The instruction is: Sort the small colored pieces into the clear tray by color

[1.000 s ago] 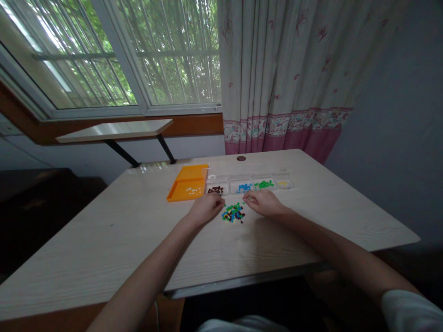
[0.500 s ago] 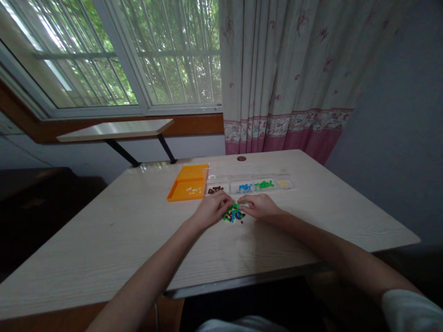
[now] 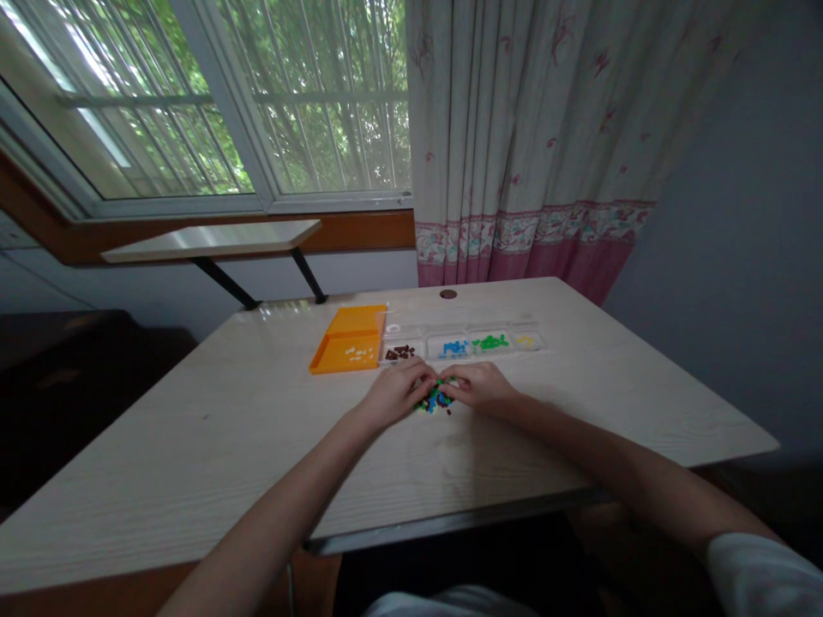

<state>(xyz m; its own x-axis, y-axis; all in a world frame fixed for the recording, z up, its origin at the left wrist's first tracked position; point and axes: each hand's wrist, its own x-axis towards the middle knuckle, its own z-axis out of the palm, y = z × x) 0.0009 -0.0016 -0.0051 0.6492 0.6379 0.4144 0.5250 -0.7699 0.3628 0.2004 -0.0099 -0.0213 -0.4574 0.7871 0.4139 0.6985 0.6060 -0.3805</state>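
Pieces of green, blue, brown and a little yellow lie mixed in a small pile (image 3: 438,401) on the pale wooden table (image 3: 514,463), right in front of me. My left hand (image 3: 399,390) comes to it from the left and my right hand (image 3: 479,383) from the right, both with fingers bent and turned inward, the fingertips at the far part of the pile and covering some of it. My two hands are close to each other with a narrow gap between them; I cannot tell whether either one pinches a piece.

Just beyond my hands a clear tray (image 3: 421,344) with compartments runs from left to right. Brown pieces (image 3: 399,352) sit in its left part, near my left hand. Farther right come blue pieces (image 3: 453,348), then green pieces (image 3: 492,342), and a few yellow pieces (image 3: 525,340) at the right end. At the left end of the clear tray stands an open orange case (image 3: 347,324), and a few whitish pieces (image 3: 358,353) lie scattered in its near half.

Past the tray, near the far edge of the table, is a round dark spot (image 3: 448,294). A raised shelf (image 3: 219,240) on dark supports stands at the far left, below the window (image 3: 334,111), and a flowered curtain (image 3: 533,137) with a pink hem hangs beyond the far edge.
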